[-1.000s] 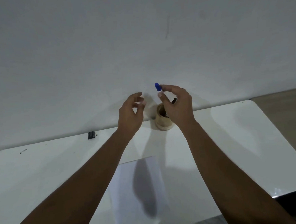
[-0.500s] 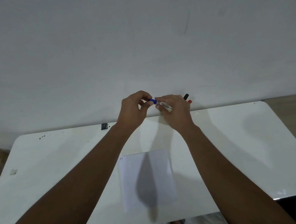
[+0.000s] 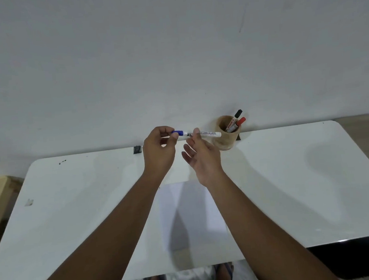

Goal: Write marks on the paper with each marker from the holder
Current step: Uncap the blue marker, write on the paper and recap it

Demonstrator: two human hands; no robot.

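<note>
- Head view: a white table (image 3: 291, 187) fills the lower half of the frame, set against a plain pale wall (image 3: 173, 53).
- The blue-capped marker (image 3: 197, 134) is held level in the air above the far edge of the table, near 12 o'clock from the paper. Its blue cap points to 9 o'clock and its white barrel runs toward 3 o'clock.
- The left hand (image 3: 159, 152) pinches the marker at the blue cap, thumb and fingertips pressed together around it.
- The right hand (image 3: 203, 158) is mostly spread, palm turned toward the left hand and fingers loose. Its thumb touches the middle of the white barrel; whether any other finger of this hand bears on the marker I cannot tell.
- The barrel's plain end reaches just beside the rim of the wooden holder (image 3: 226, 137), which stands at the far edge of the table at about 1 o'clock from the paper, close to the wall.
- Two markers lean in the holder toward 1 o'clock: a black-capped marker (image 3: 235, 117) and a red-capped marker (image 3: 238, 124) just below it.
- The sheet of white paper (image 3: 193, 215) lies flat near the table's centre, between the two forearms and partly under their shadow.
- A small dark object (image 3: 137, 149) sits at the far table edge, at about 10 o'clock from the paper and near the left hand.
</note>
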